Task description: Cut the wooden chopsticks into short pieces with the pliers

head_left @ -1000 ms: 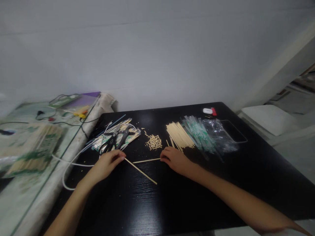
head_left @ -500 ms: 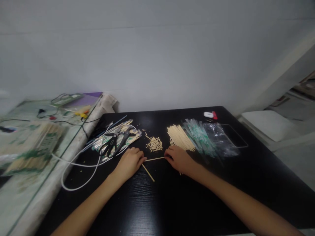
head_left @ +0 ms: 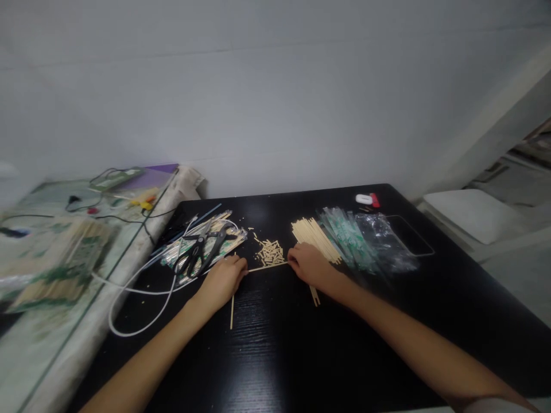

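Both hands rest on a black table [head_left: 301,344]. My left hand [head_left: 224,278] is closed, pinching one end of a thin wooden stick [head_left: 267,266]. My right hand [head_left: 307,265] is closed on the stick's other end, so the stick spans level between the two hands. A second stick [head_left: 232,312] hangs down from under my left hand onto the table. Just behind the held stick lies a small heap of short cut stick pieces [head_left: 269,252]. A bundle of long bare sticks [head_left: 314,238] lies right behind my right hand.
Black scissors [head_left: 200,249] lie on wrapped sticks at the left, with a white cable [head_left: 142,298] looping beside them. Clear green-printed wrappers [head_left: 357,238] and a phone [head_left: 408,235] lie to the right. A glass-topped side table [head_left: 64,246] stands to the left.
My left hand slid right from near the scissors to the free end of the stick and closed on it. The other stick swung from a diagonal to nearly vertical under that hand.
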{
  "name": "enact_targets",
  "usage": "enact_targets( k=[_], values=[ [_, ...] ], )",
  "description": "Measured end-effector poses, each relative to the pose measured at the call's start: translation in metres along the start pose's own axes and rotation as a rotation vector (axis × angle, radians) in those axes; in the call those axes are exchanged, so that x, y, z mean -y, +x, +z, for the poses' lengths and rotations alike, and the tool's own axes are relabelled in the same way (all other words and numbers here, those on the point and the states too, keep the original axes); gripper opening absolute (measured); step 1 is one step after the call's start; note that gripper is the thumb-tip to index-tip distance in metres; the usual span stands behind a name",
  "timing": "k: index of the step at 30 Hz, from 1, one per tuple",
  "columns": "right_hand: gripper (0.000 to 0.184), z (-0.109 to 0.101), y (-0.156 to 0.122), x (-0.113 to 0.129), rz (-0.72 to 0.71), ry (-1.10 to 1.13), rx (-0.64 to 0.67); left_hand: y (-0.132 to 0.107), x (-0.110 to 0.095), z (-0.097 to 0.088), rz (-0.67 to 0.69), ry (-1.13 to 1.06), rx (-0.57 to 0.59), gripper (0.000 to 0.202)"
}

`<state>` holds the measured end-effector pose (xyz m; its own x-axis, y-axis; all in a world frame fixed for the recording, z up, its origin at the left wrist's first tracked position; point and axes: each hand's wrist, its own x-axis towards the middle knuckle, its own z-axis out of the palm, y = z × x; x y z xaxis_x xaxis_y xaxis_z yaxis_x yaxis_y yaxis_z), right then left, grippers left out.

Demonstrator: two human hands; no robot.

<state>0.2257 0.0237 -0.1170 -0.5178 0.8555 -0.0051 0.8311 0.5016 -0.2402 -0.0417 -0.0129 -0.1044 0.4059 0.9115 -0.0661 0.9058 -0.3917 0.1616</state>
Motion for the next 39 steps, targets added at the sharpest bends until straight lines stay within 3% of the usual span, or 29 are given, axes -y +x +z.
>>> enact_targets(
  k=[12, 21, 35, 39],
  values=[
    [0.019, -0.017, 0.051, -0.013, 0.029, -0.114, 0.041, 0.038, 0.015, 0.002, -0.067, 0.089, -0.013, 0.018],
    [0.02, -0.016, 0.082, -0.028, 0.017, -0.182, 0.044, 0.058, 0.014, 0.001, -0.067, 0.194, -0.017, 0.023],
    [0.018, -0.002, 0.082, -0.046, -0.138, -0.237, -0.008, 0.058, 0.016, 0.001, 0.042, 0.238, -0.034, 0.023],
    [0.015, -0.007, 0.077, -0.048, -0.138, -0.23, -0.017, 0.056, 0.021, -0.003, 0.038, 0.191, -0.039, 0.02]
  ],
)
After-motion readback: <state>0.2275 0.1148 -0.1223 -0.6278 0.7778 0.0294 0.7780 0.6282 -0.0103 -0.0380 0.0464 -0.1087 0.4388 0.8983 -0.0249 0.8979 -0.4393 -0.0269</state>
